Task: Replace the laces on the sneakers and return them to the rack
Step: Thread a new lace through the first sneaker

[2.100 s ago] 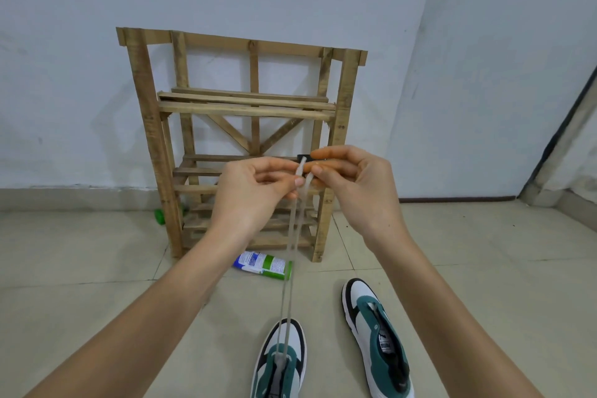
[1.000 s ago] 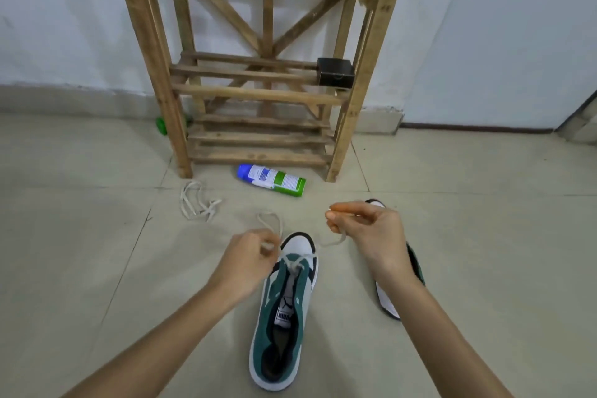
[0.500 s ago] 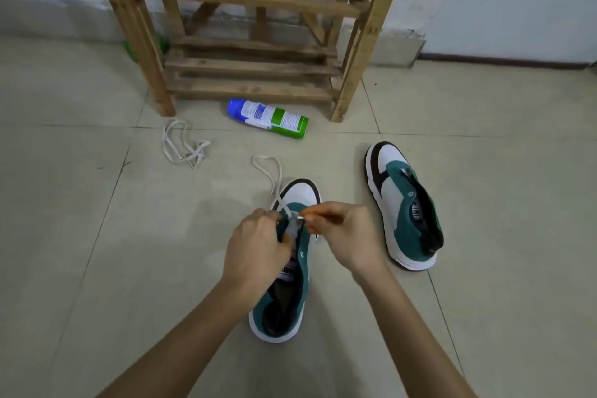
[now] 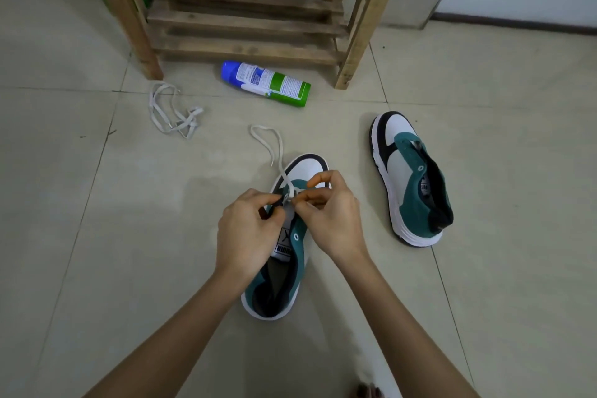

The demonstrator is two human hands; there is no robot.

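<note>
The near sneaker (image 4: 300, 255) lies lengthwise, toe toward the rack (image 4: 245, 22). The left hand (image 4: 248, 229) and right hand (image 4: 332, 216) pinch its lace (image 4: 274, 152). Open floor (image 4: 97, 236) lies to the left.

one head-worn view looks steeply down and forward, close to the floor (image 4: 80, 252), rack (image 4: 245, 22) at top edge.

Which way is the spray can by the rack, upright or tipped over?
Tipped over: the spray can lies on its side on the floor, blue cap leftward.
</note>
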